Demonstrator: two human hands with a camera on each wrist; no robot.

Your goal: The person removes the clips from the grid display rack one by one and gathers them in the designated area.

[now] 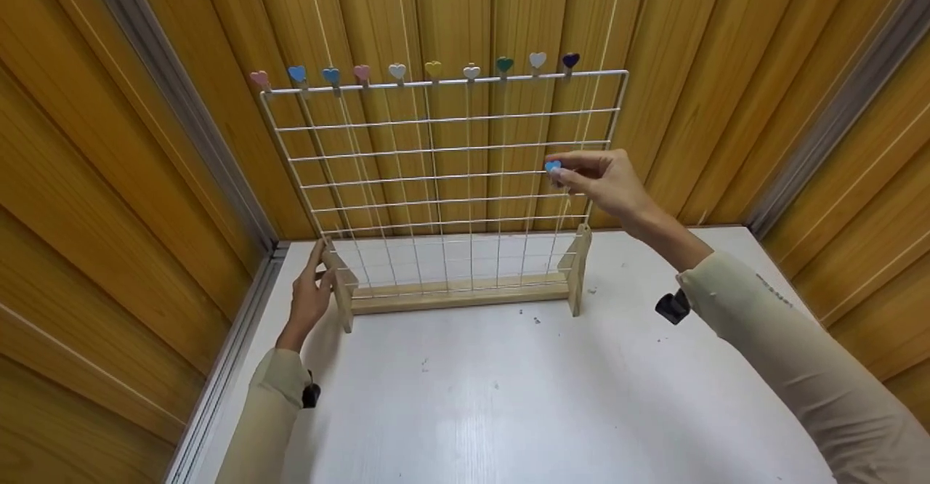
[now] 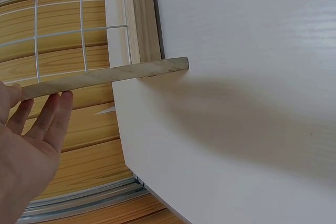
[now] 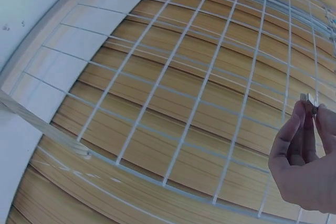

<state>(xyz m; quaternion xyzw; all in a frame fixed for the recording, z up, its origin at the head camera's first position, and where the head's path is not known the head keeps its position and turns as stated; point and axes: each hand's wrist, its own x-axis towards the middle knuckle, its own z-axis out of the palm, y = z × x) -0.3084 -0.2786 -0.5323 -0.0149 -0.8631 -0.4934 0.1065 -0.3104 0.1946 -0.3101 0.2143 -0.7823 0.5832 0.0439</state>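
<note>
My right hand (image 1: 617,186) pinches a small clip with a blue heart (image 1: 553,167) between thumb and fingertips. It is held up before the right part of a white wire grid (image 1: 436,150). In the right wrist view, the clip (image 3: 310,99) shows edge-on at the fingertips. My left hand (image 1: 312,295) holds the grid's left wooden upright (image 2: 105,74), with fingertips against its outer face and the thumb at its edge. Along the grid's top wire stands a row of heart clips in several colours, from a pink one (image 1: 259,78) on the left to a dark blue one (image 1: 571,60) on the right.
The grid leans back in a wooden stand, with a crossbar (image 1: 465,299) and a right upright (image 1: 576,273), on a white table (image 1: 465,397). Wood-patterned walls (image 1: 450,19) close in behind and at both sides. Small specks mark the tabletop.
</note>
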